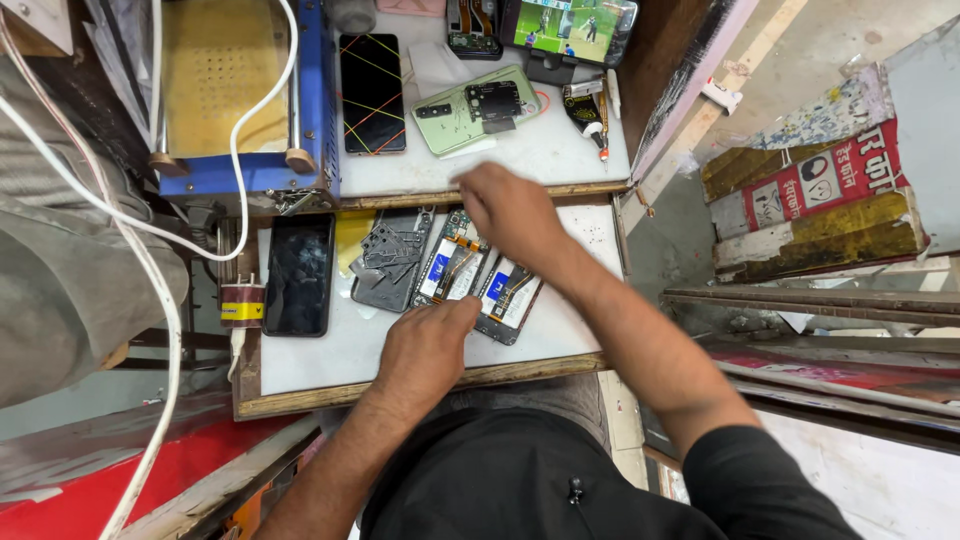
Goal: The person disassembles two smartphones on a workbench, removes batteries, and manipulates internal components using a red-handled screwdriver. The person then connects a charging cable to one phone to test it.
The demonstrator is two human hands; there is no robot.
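Opened phones [478, 280] lie side by side in the pulled-out white drawer [330, 350], right of a dark phone [298, 275]. Left hand [425, 345] rests fingertips on one, fingers bent, gripping nothing. Right hand [510, 210] hovers above, fingers curled; grip unclear.

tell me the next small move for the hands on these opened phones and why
Probably lift the right hand clear: it covers the top of the opened phone that the left hand pins at its lower edge, beside a second opened phone.
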